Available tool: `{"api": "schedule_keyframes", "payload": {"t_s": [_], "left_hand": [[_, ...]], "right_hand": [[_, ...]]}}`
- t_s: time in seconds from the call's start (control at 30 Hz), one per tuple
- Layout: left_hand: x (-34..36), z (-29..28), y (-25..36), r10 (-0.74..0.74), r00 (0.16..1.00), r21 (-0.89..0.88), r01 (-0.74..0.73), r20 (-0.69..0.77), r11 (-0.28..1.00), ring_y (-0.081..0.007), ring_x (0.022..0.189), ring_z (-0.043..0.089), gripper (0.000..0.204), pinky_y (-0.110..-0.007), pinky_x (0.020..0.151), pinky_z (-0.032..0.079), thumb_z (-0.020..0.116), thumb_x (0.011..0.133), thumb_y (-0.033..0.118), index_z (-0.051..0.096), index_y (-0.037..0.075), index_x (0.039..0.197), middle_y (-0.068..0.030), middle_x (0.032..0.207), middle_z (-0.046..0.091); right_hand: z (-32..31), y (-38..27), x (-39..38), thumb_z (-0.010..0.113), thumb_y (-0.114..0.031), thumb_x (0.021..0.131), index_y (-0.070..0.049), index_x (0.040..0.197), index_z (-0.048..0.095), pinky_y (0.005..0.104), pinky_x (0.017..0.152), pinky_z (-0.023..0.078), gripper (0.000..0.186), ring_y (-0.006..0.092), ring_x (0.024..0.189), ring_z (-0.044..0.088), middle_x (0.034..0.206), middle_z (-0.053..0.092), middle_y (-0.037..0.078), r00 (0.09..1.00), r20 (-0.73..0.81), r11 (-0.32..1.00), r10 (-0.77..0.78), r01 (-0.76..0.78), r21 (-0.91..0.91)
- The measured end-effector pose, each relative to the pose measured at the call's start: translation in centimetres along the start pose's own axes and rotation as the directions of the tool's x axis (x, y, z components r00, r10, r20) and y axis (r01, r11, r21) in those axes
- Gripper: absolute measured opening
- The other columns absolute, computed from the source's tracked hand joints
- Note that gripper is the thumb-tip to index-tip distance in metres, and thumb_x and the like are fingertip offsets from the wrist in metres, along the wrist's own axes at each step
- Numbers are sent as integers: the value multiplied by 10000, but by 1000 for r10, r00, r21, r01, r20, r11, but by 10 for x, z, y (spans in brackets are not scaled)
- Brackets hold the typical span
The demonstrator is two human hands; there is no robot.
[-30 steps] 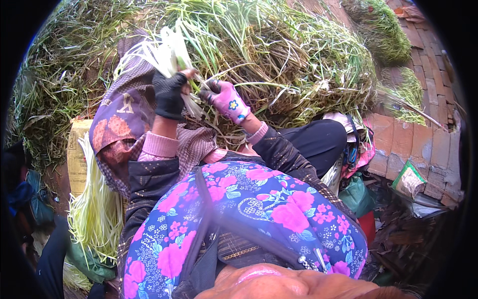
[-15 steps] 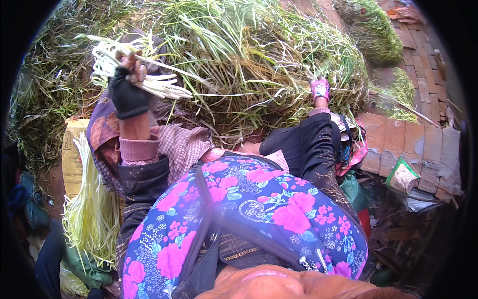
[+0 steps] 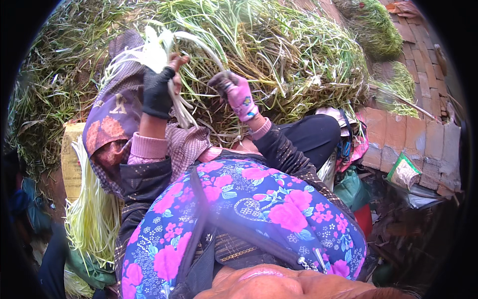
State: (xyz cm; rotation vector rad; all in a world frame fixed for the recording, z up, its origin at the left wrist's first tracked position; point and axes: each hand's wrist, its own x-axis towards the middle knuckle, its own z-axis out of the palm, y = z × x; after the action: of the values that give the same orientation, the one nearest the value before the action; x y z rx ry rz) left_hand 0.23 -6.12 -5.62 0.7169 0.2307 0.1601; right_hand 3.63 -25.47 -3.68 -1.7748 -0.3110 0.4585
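Observation:
My left hand (image 3: 162, 89), in a black fingerless glove, is closed round a bunch of long pale stalks (image 3: 155, 52). Their white ends hang below the fist, and the rest fans out above it. One pale stalk (image 3: 201, 42) arcs from the bunch across to my right hand (image 3: 239, 94), whose pink-gloved, soiled fingers are closed on its end. Behind both hands spreads a big heap of long green and straw-coloured stalks (image 3: 303, 55). Over my left knee lies a purple and checked cloth (image 3: 114, 119), under the bunch.
A pile of cleaned, pale yellow stalks (image 3: 89, 224) lies to my left by a yellow-brown carton (image 3: 72, 164). To the right are flat brown slabs (image 3: 408, 139), a green-edged packet (image 3: 402, 172) and a green bag (image 3: 352, 192). Another green heap (image 3: 373, 30) lies far right.
My right hand has come from the heap toward the left, now with a stalk in its fingers. My left hand has moved right with the bunch, which is now turned more upright.

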Motion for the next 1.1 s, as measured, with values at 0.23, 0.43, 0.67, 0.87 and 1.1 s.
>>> {"api": "schedule_keyframes", "payload": {"t_s": [0.23,0.43,0.67,0.87,1.1], "left_hand": [[-12,16,6,-112,986,343,65,120,937,-91,613,560,470,-189,515,457,593,806,165,471,-55,1203,-138,922,648],[-11,21,7,33,999,493,-40,23,869,-141,675,597,391,-240,625,492,578,809,133,496,-35,1151,-119,907,648],[-8,-7,54,316,948,-401,-297,-20,866,-128,595,487,154,-229,557,435,522,875,100,541,23,1007,-107,794,567],[6,-26,3,53,999,-452,-46,3,891,-105,479,405,183,-224,403,374,509,899,107,447,89,1070,-32,666,466],[1,-18,0,58,994,-275,-83,-97,958,-90,456,382,226,-221,381,343,537,885,109,437,58,1081,-14,651,450]], "right_hand": [[40,-4,6,572,-232,877,-19,1013,634,351,675,471,260,263,741,639,838,651,194,948,316,997,39,-16,-75],[41,-10,5,592,-246,865,-10,979,640,349,656,478,267,269,739,644,843,656,187,944,327,983,-46,100,-153],[-19,48,46,631,-180,824,-39,932,651,318,735,496,179,209,818,638,894,666,127,997,-41,840,-65,32,-541],[-64,136,63,616,-268,757,-109,918,671,396,786,486,234,318,895,622,935,654,153,968,-140,498,209,-228,-837],[-72,5,42,707,-162,769,-55,892,667,236,504,445,169,84,570,557,733,652,36,977,44,972,210,-203,-117]]}}
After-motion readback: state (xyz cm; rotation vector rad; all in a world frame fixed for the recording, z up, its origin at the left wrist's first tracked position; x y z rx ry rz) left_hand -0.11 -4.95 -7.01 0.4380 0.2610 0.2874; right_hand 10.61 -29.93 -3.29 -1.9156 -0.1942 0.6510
